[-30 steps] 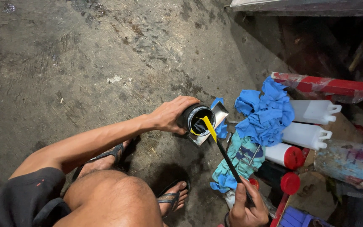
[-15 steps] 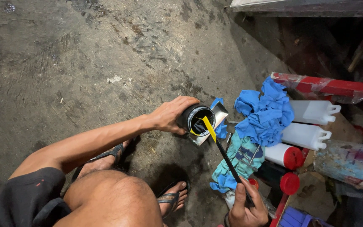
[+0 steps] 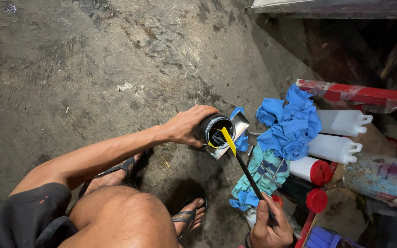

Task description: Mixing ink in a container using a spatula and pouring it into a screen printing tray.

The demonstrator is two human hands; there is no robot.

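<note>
My left hand (image 3: 187,125) grips the side of a small black can (image 3: 215,131) of dark liquid, tilted a little on the concrete floor. My right hand (image 3: 268,225) holds the lower end of a thin black stick (image 3: 249,177) whose yellow tip (image 3: 228,140) rests over the can's open mouth. A shiny metal piece (image 3: 239,125) lies just behind the can.
Blue rags (image 3: 290,121) and a teal cloth (image 3: 258,177) lie right of the can. White bottles (image 3: 343,121), some with red caps (image 3: 320,172), sit further right beside a red bar (image 3: 359,94) and a paint-stained can (image 3: 382,179). My sandalled feet (image 3: 187,216) are below.
</note>
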